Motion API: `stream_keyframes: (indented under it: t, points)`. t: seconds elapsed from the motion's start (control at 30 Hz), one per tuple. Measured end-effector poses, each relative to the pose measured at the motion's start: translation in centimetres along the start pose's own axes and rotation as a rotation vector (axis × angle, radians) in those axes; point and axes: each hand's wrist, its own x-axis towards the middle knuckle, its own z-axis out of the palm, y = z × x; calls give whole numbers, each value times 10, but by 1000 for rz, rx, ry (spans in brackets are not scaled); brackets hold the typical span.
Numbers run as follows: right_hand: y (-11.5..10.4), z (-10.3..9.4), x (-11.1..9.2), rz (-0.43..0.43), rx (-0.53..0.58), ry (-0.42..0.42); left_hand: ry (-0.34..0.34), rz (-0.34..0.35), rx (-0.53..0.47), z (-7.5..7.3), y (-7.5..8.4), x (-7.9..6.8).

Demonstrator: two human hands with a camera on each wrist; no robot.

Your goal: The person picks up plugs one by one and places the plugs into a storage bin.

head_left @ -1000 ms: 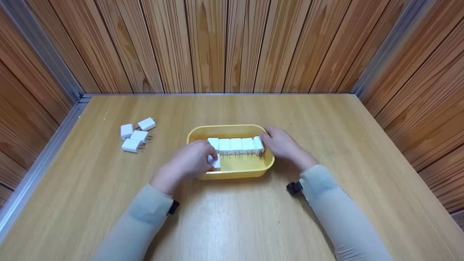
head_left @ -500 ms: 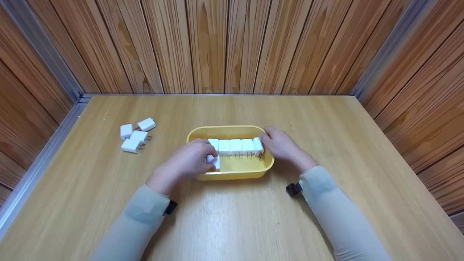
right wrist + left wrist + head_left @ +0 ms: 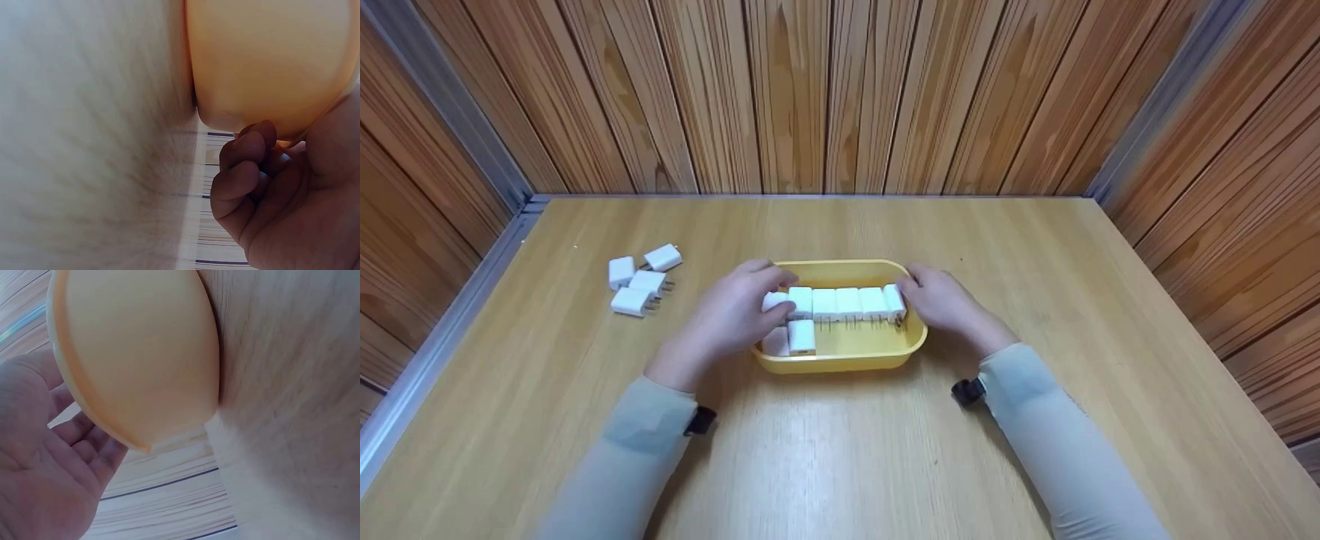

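Observation:
A yellow plastic tray (image 3: 840, 365) holds white phone charger plugs, with a row (image 3: 848, 302) of several along its far side, prongs toward me. Nearer the front left, two more charger plugs (image 3: 802, 337) stand side by side. My left hand (image 3: 727, 315) reaches over the tray's left end, thumb and fingers pinching the leftmost charger plug (image 3: 773, 301) of the far row. In the left wrist view its fingertips are hidden behind the tray's rim (image 3: 84, 394). At the right end, my right hand (image 3: 949, 300) grips the rim, fingers (image 3: 242, 152) curled against the outer wall.
Several loose charger plugs (image 3: 647, 282) lie in a cluster on the wooden table (image 3: 840, 450), left of the tray. Wood-panelled walls (image 3: 810, 97) enclose the table's back and sides. Each wrist wears a small black camera (image 3: 967, 391).
My left hand has let go of the front charger plug and shifted left and back to the far row's left end. The right hand stays at the rim.

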Motion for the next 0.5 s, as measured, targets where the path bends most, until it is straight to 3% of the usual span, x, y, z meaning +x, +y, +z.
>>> stream_keyframes:
  t: [0.3, 0.5]
  points:
    - [0, 1, -1, -8, 10, 11, 80, -89, -29, -15, -17, 0]
    - [0, 1, 0, -7, 7, 9, 127, -209, -8, -27, -32, -4]
